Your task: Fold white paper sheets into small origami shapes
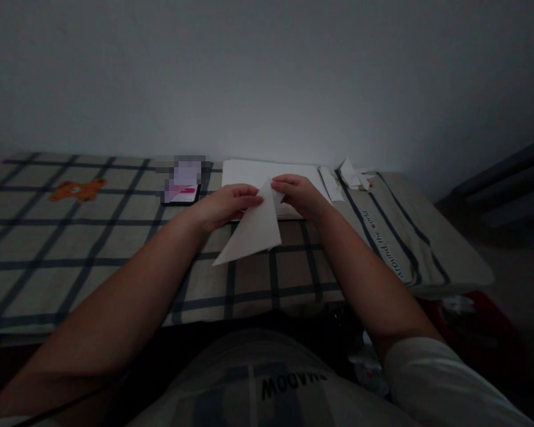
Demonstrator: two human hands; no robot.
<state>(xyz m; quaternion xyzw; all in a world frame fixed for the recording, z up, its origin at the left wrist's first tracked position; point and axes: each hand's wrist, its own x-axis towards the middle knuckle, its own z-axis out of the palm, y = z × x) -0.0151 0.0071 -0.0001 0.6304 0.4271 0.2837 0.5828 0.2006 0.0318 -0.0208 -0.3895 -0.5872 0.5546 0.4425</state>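
A folded sheet of white paper [258,228] is held up above the table's front half, its wide end pointing down toward me and its narrow tip at the top. My left hand [231,204] pinches its left side near the tip. On the other side, my right hand [299,194] is closed on the paper's upper right edge, with some fingertips hidden behind it. Beneath and behind both hands lies a stack of white paper [271,170] on the checked tablecloth.
A phone [184,181] with a lit screen leans at the left, and an orange bear figure [78,190] lies farther left. Right of the stack are a paper strip [331,182] and crumpled paper pieces [353,175]. The wall [267,83] borders the checked tablecloth [129,237]. A red bin [480,332] stands below right.
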